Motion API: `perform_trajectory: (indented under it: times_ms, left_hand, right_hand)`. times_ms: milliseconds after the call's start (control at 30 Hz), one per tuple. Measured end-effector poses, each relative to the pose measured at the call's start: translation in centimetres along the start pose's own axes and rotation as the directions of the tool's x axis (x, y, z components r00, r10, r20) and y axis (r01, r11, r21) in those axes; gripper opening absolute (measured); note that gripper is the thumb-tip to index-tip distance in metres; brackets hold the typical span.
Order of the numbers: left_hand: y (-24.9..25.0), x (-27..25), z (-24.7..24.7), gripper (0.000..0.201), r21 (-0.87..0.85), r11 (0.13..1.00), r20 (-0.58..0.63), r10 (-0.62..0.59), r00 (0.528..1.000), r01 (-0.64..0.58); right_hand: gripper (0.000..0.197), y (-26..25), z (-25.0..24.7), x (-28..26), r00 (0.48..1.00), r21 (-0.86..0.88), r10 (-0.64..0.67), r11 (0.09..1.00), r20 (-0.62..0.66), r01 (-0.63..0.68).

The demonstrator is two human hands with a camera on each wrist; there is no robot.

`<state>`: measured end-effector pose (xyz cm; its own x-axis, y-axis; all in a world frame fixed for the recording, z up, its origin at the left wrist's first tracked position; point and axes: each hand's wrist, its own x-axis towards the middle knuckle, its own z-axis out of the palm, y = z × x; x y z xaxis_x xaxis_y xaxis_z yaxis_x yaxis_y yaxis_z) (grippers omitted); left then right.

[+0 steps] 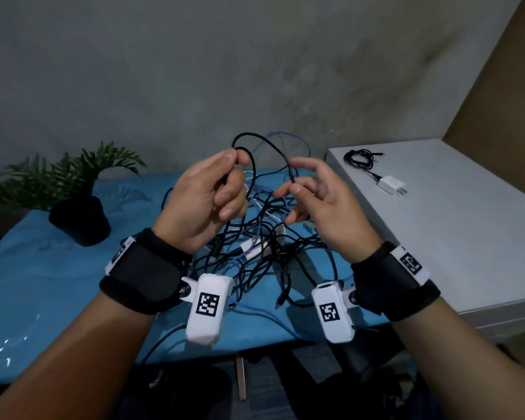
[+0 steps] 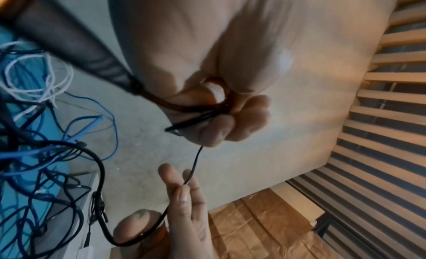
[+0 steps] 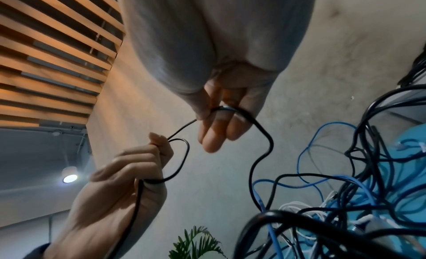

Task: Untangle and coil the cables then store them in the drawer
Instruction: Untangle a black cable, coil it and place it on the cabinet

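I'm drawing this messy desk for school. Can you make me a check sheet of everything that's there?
Surface: a table with a blue cloth; a white cabinet stands at its right.
Job's things: a tangled pile of cables, black, blue and white, lies on the cloth; no drawer in view.
Clutter: a potted plant stands on the cloth at the left.
Grips: the left hand holds a small loop of black cable; the right hand pinches the same cable further along.
Cables: that black cable runs down into the pile; a bundled black cable with a white charger lies on the cabinet.
Surroundings: a grey wall behind; slatted blinds off to the side.
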<state>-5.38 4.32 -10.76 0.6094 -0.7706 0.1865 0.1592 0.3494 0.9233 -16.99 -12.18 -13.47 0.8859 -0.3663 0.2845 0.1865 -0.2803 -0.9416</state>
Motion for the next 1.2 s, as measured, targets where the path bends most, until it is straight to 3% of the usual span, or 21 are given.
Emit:
perform_trajectory:
  times_ms: [100,200,333,500,767,1000,1100,1200]
  left_hand:
    - [-0.5,0.0,1.0,0.026,-0.002,1.000,-0.107,-0.015,0.994,0.014]
    - [-0.9,0.0,2.6,0.027,0.022,1.000,-0.156,0.001,0.988,0.003]
    - [-0.3,-0.1,3.6,0.028,0.055,0.998,-0.131,0.041,0.991,-0.034]
    - [0.1,-0.5,2.9,0.028,0.044,0.999,-0.130,0.029,0.991,-0.024]
    - [1.9,-1.5,2.9,0.027,-0.026,1.000,-0.149,-0.022,0.989,0.018]
    - [3.1,-1.5,4.2,0.029,-0.008,1.000,-0.114,-0.021,0.993,0.020]
    - [3.9,-1.7,3.6,0.028,-0.067,0.998,-0.094,-0.004,0.996,-0.003]
    - [4.6,-1.5,3.1,0.026,-0.226,0.974,-0.026,0.005,1.000,-0.011]
  right_hand:
    - [0.009,-0.1,-0.1,-0.3,0.999,-0.005,0.009,1.000,-0.048,-0.010]
    - [0.009,-0.7,-0.7,-0.2,0.995,0.051,0.015,0.999,-0.094,-0.010]
    - [0.006,-1.5,-1.7,-0.6,0.997,0.010,-0.005,1.000,-0.073,0.005]
    - [0.028,-1.9,-2.2,-1.4,0.999,-0.060,-0.013,0.998,0.044,0.015]
    - [0.033,-4.5,-1.0,-1.3,0.994,-0.043,-0.102,0.994,0.046,0.104]
    - [0.041,-4.6,-1.9,-2.2,0.994,-0.088,-0.106,0.991,-0.022,0.103]
    - [0.046,-5.4,-1.7,-2.4,0.993,0.008,-0.104,0.994,-0.059,0.105]
    - [0.035,-5.5,-0.8,-2.5,0.985,0.095,-0.113,0.988,-0.130,0.125]
